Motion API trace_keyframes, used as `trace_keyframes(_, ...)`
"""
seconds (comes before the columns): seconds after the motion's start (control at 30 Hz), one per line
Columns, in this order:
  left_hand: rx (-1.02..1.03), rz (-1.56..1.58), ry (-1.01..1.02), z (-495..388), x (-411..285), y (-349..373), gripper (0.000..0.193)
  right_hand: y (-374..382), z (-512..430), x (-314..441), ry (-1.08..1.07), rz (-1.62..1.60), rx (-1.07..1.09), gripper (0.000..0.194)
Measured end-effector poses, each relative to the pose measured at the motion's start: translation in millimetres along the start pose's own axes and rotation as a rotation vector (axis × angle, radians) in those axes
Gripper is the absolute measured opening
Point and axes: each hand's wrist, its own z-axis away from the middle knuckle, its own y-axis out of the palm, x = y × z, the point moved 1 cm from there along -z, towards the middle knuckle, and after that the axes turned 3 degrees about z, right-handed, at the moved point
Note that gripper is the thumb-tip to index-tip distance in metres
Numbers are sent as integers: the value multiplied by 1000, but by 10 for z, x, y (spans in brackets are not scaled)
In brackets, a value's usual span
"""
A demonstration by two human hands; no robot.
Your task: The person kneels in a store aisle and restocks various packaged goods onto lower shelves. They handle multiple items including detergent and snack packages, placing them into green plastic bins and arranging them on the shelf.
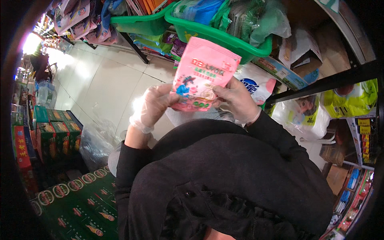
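A pink plastic pouch [204, 72] with printed writing and a cartoon figure is held up before me between both hands. My left hand [156, 103], in a thin clear glove, pinches its lower left edge. On the lower right edge, my right hand [235, 97] grips it with thumb and fingers, also gloved. Behind the pouch's upper right corner is a green plastic basket [222, 40] filled with plastic bags [240, 24]. A white package with blue print [255, 82] lies just beyond my right hand.
Another green basket [141, 24] stands at the top. Boxed goods [58, 129] and a crumpled clear plastic bag [97, 141] are at the left. Green printed cartons [84, 207] lie lower left. A dark shelf edge [324, 81] runs along the right, above wrapped packs [303, 115].
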Motion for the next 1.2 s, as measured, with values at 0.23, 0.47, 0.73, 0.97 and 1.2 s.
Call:
trace_keyframes(0.23,-22,258,-156,73,148,-500,43,214,-259,-80,154,26,280,55)
trace_keyframes(0.47,37,439,-132,54,248,-672,56,500,-545,-119,372,-221,200,45)
trace_keyframes(0.73,-242,393,-178,-16,595,-1233,45,292,-590,-357,233,-10,-315,34)
trace_keyframes(0.97,-299,357,-174,-112,1116,-1234,29,-417,-533,-928,118,213,-468,28)
trace_keyframes(1.2,-40,92,-81,-235,870,-850,38,-610,-646,-1317,108,927,-522,32)
